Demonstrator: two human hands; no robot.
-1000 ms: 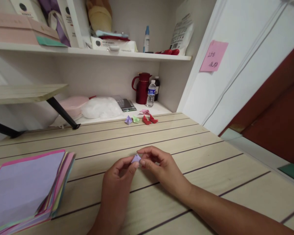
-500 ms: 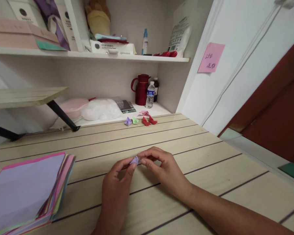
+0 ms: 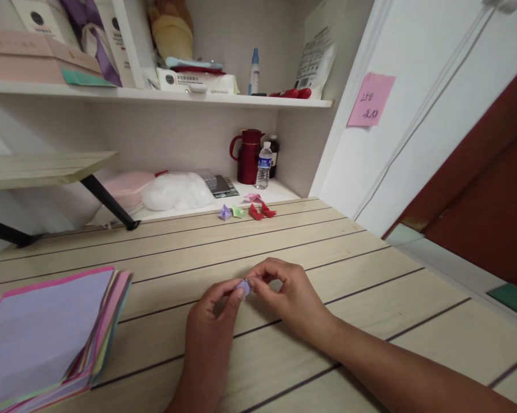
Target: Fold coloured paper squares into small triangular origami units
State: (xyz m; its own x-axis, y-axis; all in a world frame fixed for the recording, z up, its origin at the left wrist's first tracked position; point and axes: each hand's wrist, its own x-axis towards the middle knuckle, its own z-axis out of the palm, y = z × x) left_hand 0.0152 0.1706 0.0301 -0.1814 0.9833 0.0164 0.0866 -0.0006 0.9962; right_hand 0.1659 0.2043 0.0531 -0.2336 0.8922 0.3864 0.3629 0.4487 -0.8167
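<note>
A small folded piece of purple paper [image 3: 244,286] is pinched between my two hands above the wooden tabletop [image 3: 361,275]. My left hand [image 3: 215,315] grips its left side between thumb and fingers. At its right edge, the thumb and forefinger of my right hand [image 3: 286,292] close on the paper; the fingertips hide part of it. Toward the table's far edge lie finished-looking paper folds: a purple one [image 3: 224,213], a green one [image 3: 238,211], a pink one [image 3: 253,198] and a pair of red ones [image 3: 262,211].
A stack of coloured paper sheets [image 3: 47,327] lies at the left. Behind the table, a red jug [image 3: 249,158] and a water bottle [image 3: 263,166] stand beneath a white shelf [image 3: 164,98]. A black-legged wooden stand [image 3: 47,170] rises at the back left.
Both hands have shifted slightly right with the purple paper. My left hand has come closer to the right one, and the right fingertips now meet the paper's edge.
</note>
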